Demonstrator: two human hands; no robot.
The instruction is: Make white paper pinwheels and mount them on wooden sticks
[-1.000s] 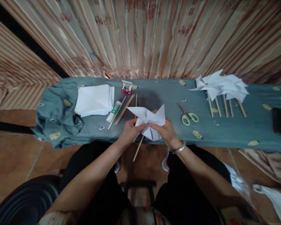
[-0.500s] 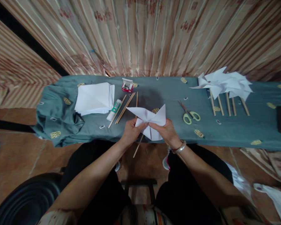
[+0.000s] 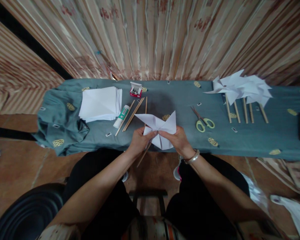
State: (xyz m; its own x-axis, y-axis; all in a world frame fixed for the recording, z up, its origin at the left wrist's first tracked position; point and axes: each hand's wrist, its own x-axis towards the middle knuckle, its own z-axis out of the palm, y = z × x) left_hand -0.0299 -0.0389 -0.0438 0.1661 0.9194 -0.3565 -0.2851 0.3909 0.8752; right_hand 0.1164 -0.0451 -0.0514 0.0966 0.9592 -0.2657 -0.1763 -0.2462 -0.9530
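I'm judging that the paper pinwheel [image 3: 165,126] is running its main risk at the middle, where my two thumbs are resting: if I'm pressing too hard or unevenly, the folds could be creasing, tearing or springing loose. Its wooden stick [image 3: 144,155] is slanting down past the near edge of the bench [image 3: 180,96], so a slackening grip could be letting it twist or fall; I cannot tell how firmly it is joined, since paper and fingers are hiding its upper end. The loose sticks [image 3: 133,115] are lying just beyond my left hand [image 3: 139,138], where a careless sweep could be rolling them. As for pose, I'm holding the pinwheel centrally above the bench's near edge, my left hand and right hand [image 3: 179,140] both gripping it from opposite sides, thumbs nearly meeting at its centre, other fingers mostly hiding behind the paper. My forearms are angling inward, and my right wrist is wearing a bracelet [image 3: 193,156].
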